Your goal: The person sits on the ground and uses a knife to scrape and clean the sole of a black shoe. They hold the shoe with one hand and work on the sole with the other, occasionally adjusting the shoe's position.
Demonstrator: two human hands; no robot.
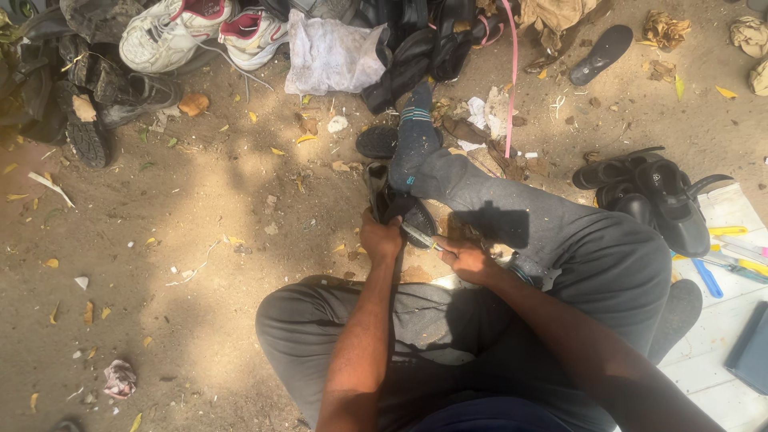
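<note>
Knees folded; left hand clamping black shoe on the ground by the socked foot, right hand pinching thin metal tool w/ closed fingers. Shoe prob. light, flexible; sole edge gripping best.

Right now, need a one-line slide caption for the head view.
Seated on dirt ground, left hand grips a black shoe while right hand works a thin tool against it.

Two white sneakers lie at the top. Two black sandals sit by the knee, and one loose sole lies farther off. Two hands meet on one dark shoe. One pink strap trails down.
</note>
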